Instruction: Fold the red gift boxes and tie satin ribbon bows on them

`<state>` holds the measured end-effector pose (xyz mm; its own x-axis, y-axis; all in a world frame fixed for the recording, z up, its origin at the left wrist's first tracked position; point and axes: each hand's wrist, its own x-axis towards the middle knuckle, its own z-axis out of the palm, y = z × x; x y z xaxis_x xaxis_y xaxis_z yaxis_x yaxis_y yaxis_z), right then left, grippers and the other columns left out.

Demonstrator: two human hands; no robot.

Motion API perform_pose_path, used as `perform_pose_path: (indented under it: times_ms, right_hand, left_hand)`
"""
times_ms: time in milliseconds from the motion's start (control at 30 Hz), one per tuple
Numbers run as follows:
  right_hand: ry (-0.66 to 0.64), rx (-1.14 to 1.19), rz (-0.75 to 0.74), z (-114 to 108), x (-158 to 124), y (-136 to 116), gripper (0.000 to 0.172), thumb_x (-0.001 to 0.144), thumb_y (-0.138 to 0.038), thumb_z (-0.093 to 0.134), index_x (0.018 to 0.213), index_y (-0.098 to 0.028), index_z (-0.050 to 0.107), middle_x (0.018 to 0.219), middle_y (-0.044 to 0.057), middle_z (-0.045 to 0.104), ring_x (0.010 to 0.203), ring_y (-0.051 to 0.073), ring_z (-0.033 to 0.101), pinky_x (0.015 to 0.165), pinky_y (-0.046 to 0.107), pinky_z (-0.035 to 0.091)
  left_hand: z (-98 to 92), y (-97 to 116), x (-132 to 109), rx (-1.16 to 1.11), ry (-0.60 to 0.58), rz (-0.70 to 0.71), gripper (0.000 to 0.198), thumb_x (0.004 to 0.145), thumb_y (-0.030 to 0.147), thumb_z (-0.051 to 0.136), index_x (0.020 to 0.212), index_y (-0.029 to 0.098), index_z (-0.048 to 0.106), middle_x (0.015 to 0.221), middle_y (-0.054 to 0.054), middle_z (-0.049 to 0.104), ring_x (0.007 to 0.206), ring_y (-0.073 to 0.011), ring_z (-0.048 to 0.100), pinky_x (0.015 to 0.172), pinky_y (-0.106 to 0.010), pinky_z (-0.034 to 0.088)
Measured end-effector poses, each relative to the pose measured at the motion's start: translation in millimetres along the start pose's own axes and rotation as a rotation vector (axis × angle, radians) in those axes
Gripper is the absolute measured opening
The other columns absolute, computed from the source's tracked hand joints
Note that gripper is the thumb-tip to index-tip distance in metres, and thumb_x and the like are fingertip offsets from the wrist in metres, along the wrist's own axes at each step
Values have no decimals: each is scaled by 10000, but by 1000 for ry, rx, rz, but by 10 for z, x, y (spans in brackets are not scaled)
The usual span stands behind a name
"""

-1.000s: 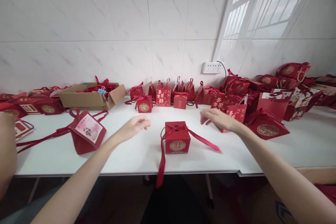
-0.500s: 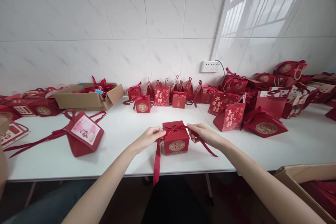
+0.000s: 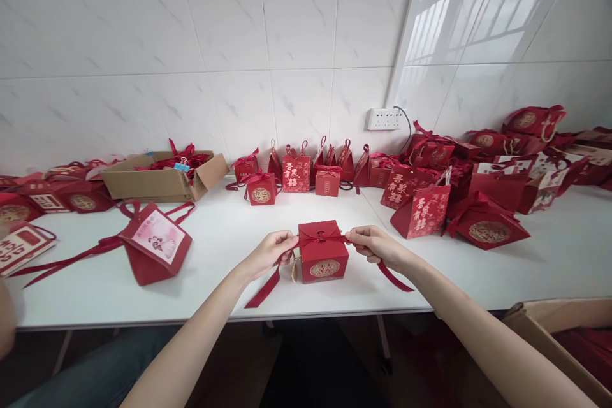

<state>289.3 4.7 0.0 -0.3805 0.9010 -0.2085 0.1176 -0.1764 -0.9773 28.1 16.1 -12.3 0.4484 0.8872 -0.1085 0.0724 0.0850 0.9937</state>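
A small red gift box (image 3: 323, 259) with a gold round emblem stands on the white table (image 3: 229, 280) in front of me. A dark red ribbon (image 3: 264, 287) crosses its top and trails off both sides. My left hand (image 3: 270, 252) pinches the ribbon's left strand just beside the box. On the other side my right hand (image 3: 375, 245) pinches the right strand. Both strands are pulled outwards and look taut over the lid. A small gold loop hangs at the box's left side.
Many red gift boxes and bags (image 3: 421, 210) line the back and right of the table. An open cardboard box (image 3: 162, 182) stands at back left. A larger red bag (image 3: 155, 248) with long ribbons lies at left. Another cardboard box (image 3: 559, 344) sits below the table's right edge.
Both hands came in from above the table to the box, took hold of the ribbon ends and drew them apart sideways. The left strand no longer hangs over the table edge.
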Motion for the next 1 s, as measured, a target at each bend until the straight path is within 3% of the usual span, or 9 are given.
perform_pose_path:
  times_ms: [200, 333, 433, 533, 600, 767, 867, 1000]
  right_hand:
    - [-12, -107, -24, -116, 40, 63, 440, 674, -577, 657, 642, -169, 495, 483, -108, 225, 431, 35, 120, 417, 234, 63]
    - [-27, -148, -104, -144, 7, -51, 395, 726, -531, 636, 639, -157, 541, 559, -56, 391, 441, 43, 263, 423, 226, 190]
    - [-60, -162, -259, -52, -28, -208, 338, 773, -484, 613, 683, -158, 607, 795, 36, 586, 646, 112, 507, 588, 253, 378]
    - [-84, -140, -362, 130, 3, -319, 325, 773, -471, 618, 674, -161, 617, 1039, 88, 625, 952, 206, 561, 806, 304, 404]
    - [-47, -115, -370, 259, 69, -338, 336, 751, -494, 626, 679, -166, 609, 1025, 92, 647, 976, 229, 570, 829, 330, 406]
    - [135, -181, -414, 450, 243, -263, 309, 734, -469, 606, 728, -163, 652, 757, 47, 678, 716, 184, 600, 697, 318, 446]
    - [203, -232, -428, 484, 276, -218, 230, 744, -374, 592, 757, -168, 694, 817, 48, 709, 760, 199, 624, 717, 323, 464]
    - [267, -241, -446, 521, 267, -190, 178, 747, -263, 567, 819, -188, 712, 936, 49, 721, 878, 224, 640, 797, 351, 475]
  left_hand:
    - [10, -50, -12, 10, 5, 26, 436, 675, 528, 659, 620, 170, 417, 510, 72, 381, 456, -51, 353, 464, -206, 249]
    - [18, 21, -30, 3, 16, -42, 391, 690, 473, 655, 607, 170, 423, 516, 61, 405, 465, -64, 403, 481, -217, 302]
    - [28, 123, -57, -3, -8, -68, 341, 724, 435, 638, 639, 165, 448, 546, 53, 429, 483, -66, 427, 504, -223, 332]
    - [58, 255, -87, 13, -34, -68, 323, 747, 419, 628, 660, 163, 451, 553, 59, 400, 479, -53, 390, 480, -208, 292]
    - [83, 345, -104, 47, -50, -86, 312, 750, 411, 625, 672, 160, 458, 552, 62, 383, 467, -44, 341, 451, -200, 234]
    - [99, 490, -115, 126, -66, -61, 233, 742, 363, 617, 836, 173, 518, 575, 74, 373, 452, -39, 277, 440, -194, 186]
    - [83, 538, -112, 277, -50, -30, 214, 758, 371, 575, 845, 180, 534, 574, 66, 388, 453, -55, 297, 440, -202, 211]
    - [71, 620, -141, 634, 1, 60, 244, 763, 383, 563, 883, 171, 585, 667, 11, 532, 537, -100, 431, 494, -224, 311]
